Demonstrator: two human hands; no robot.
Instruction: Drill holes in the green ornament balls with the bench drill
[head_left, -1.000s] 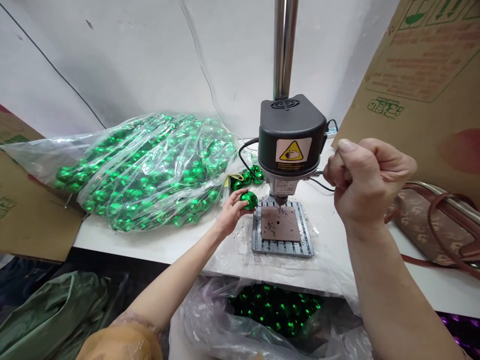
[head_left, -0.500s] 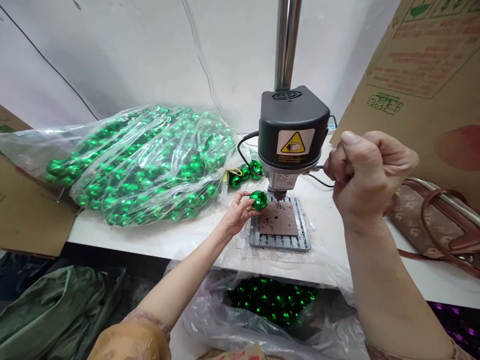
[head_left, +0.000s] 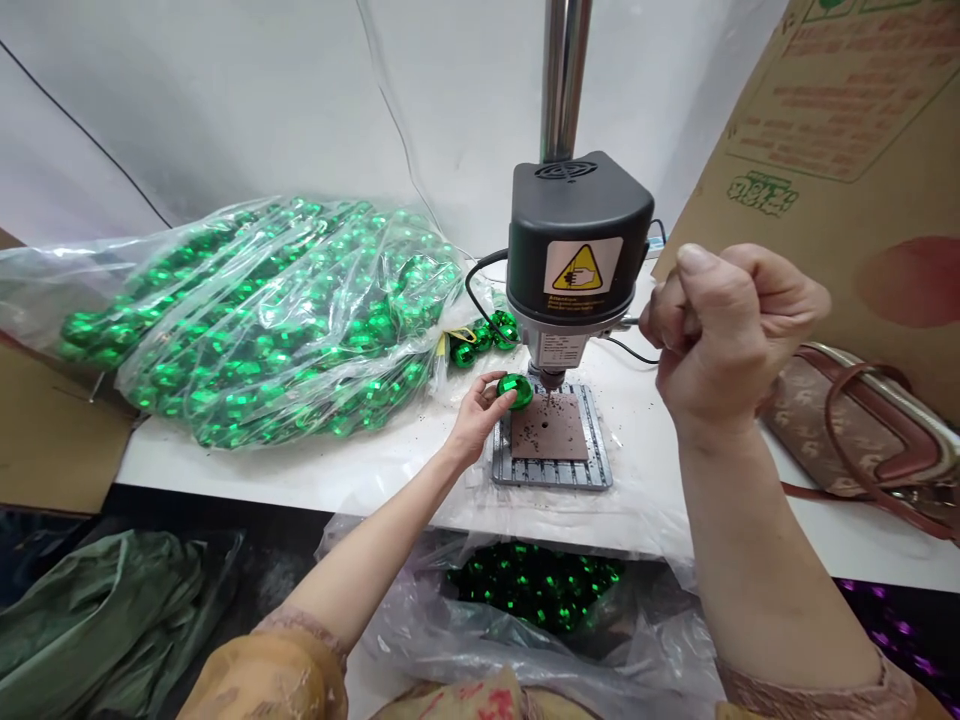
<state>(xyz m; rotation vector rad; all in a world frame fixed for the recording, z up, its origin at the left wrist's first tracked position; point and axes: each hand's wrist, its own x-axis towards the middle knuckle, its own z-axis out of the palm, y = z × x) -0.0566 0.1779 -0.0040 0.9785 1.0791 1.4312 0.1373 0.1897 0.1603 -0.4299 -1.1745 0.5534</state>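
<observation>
Filling the left of the frame: a clear plastic bag (head_left: 292, 320) of shiny green balls. Upper centre: drill press (head_left: 581, 240), black housing. Right of centre: right hand (head_left: 731, 345), fingers curled together in a fist. Below the drill: slotted base (head_left: 598, 450) bearing a brown pad (head_left: 564, 440). Left hand (head_left: 480, 412), near centre: thumb and fingers clamped on a green ball (head_left: 516, 391), just left of the drill bit (head_left: 548, 398); contact with the base cannot be told. Ball judged light, likely hollow, stiff-shelled, slick over the facets; hard pressure might dent it. Best hold: around the widest part, fingertips away from the bit. Thin lever (head_left: 625, 323) runs into the right fist, apparently gripped; its end is hidden.
</observation>
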